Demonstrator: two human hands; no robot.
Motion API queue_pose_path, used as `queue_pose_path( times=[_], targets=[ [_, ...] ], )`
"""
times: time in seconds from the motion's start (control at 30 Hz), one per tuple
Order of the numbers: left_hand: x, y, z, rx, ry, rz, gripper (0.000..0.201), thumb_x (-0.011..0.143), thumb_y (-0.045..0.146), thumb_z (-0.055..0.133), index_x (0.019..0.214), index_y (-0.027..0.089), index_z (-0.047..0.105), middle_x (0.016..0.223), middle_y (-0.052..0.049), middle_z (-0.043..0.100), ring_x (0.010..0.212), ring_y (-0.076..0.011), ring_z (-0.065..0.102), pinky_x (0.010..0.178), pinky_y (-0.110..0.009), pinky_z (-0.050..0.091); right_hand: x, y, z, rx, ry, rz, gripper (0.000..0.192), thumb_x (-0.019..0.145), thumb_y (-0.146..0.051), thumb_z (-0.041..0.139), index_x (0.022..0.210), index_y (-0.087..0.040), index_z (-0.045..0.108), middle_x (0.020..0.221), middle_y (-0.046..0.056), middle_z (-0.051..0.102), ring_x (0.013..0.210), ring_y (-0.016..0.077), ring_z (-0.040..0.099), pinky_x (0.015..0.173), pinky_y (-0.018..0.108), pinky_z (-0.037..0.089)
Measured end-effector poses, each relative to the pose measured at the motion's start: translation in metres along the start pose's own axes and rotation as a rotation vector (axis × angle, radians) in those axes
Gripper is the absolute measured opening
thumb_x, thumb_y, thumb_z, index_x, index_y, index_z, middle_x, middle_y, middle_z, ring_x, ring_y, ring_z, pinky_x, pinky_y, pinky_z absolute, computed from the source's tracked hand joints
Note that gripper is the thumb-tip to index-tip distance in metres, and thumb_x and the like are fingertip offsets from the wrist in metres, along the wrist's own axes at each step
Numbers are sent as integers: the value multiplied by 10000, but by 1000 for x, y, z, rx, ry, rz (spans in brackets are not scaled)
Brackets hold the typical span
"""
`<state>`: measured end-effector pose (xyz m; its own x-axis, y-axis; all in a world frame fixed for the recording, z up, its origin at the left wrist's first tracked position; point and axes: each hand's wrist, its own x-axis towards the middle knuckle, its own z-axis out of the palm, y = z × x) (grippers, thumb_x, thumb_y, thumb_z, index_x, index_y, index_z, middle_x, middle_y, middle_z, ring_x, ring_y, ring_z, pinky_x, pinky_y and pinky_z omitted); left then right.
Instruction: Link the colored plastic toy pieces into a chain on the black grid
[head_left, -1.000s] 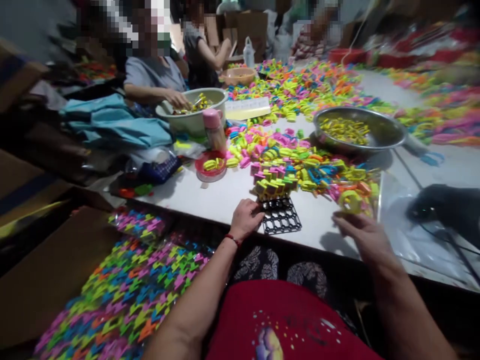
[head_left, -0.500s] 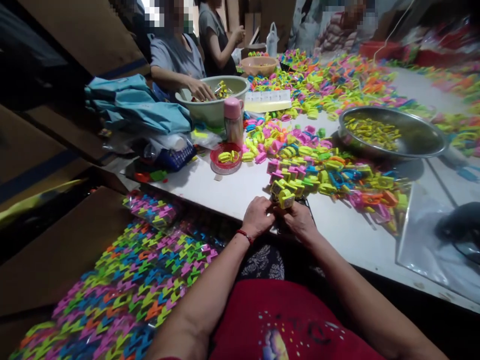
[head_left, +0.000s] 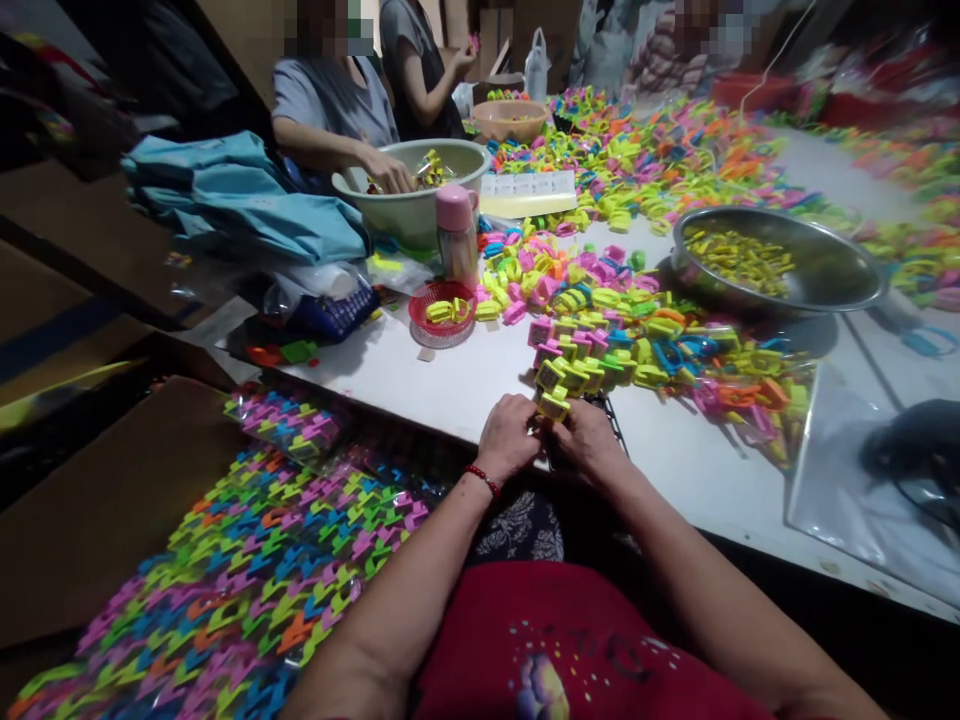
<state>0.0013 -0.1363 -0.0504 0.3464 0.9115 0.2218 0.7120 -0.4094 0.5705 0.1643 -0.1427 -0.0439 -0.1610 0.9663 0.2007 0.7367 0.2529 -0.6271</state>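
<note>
At the near table edge [head_left: 450, 395], both the left hand [head_left: 506, 440] and the right hand [head_left: 592, 445] pinch 1 yellow toy piece [head_left: 553, 405], probably over the black grid [head_left: 611, 420]. Slip there and it drops onto the bagged pieces [head_left: 247, 570].

You sit at a long white table [head_left: 450, 385]; brown cardboard boxes [head_left: 112, 500] near left, more cartons [head_left: 495, 30] far behind seated co-workers [head_left: 330, 100]; dim light.
</note>
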Motion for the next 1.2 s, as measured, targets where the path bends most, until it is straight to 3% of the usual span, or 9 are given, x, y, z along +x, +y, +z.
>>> queue_pose_path(
  times=[0.2, 0.3, 0.43, 0.53, 0.67, 0.8, 1.0, 1.1, 1.2],
  targets=[
    [4, -1, -4, 18, 13, 13, 68, 758, 168, 597, 782, 200, 543, 833, -46, 584, 829, -217, 507, 731, -343, 416, 5, -9, 7, -10, 10, -37, 47, 810, -146, 603, 821, -183, 631, 837, 65, 663, 788, 203, 584, 751, 296, 456],
    [7, -2, -9, 12, -1, 28, 57, 774, 201, 601, 821, 199, 569, 846, -43, 592, 844, -219, 522, 731, -333, 423, 1, -8, -2, -4, 14, -71, 76, 817, -149, 622, 888, -173, 631, 885, 73, 662, 835, 211, 587, 776, 307, 468],
    [7, -1, -15, -97, -21, 63, 88, 801, 238, 620, 880, 200, 609, 868, -27, 613, 838, -190, 564, 726, -298, 433, -28, 24, -53, 11, 192, -62, 232, 902, -288, 599, 1103, -173, 605, 1017, 87, 639, 902, 206, 593, 816, 308, 482],
    [9, 1, -14, -159, -5, 65, 152, 830, 343, 650, 853, 197, 616, 823, -11, 624, 747, -159, 572, 668, -267, 413, -53, 69, -106, -306, 320, 148, 221, 926, -275, 544, 1097, -163, 630, 1058, 114, 600, 897, 219, 582, 809, 316, 469],
    [17, 5, -3, -159, 7, 31, 308, 840, 465, 643, 719, 185, 600, 681, 1, 598, 635, -141, 539, 617, -258, 380, -59, 114, -146, -727, 151, 414, 236, 946, -339, 507, 1039, -189, 665, 1091, 112, 566, 910, 228, 565, 747, 296, 437],
    [23, 8, 7, -185, -21, -33, 320, 851, 439, 614, 666, 178, 594, 605, 3, 565, 586, -128, 503, 582, -247, 365, -39, 124, -147, -854, -12, 498, 285, 970, -329, 445, 994, -145, 661, 1098, 143, 579, 873, 234, 587, 723, 307, 419],
    [23, 2, 9, -220, -37, -53, 287, 863, 400, 587, 698, 166, 601, 642, -13, 594, 602, -127, 513, 583, -237, 377, -25, 119, -151, -649, -3, 553, 236, 938, -284, 458, 978, -148, 647, 973, 138, 659, 862, 244, 610, 727, 320, 406],
    [23, -1, 8, -220, -23, -43, 291, 867, 400, 590, 691, 168, 592, 668, -16, 605, 618, -132, 521, 603, -244, 389, -29, 118, -152, -344, 115, 557, 232, 903, -325, 484, 917, -167, 653, 820, 85, 677, 772, 213, 600, 689, 303, 409],
    [21, -2, 7, -197, 16, -30, 272, 852, 394, 632, 701, 172, 591, 710, -16, 618, 662, -138, 538, 643, -250, 402, -35, 109, -138, 122, 213, 447, 305, 786, -452, 623, 878, -164, 661, 744, 43, 672, 689, 186, 579, 639, 291, 428]
  ],
)
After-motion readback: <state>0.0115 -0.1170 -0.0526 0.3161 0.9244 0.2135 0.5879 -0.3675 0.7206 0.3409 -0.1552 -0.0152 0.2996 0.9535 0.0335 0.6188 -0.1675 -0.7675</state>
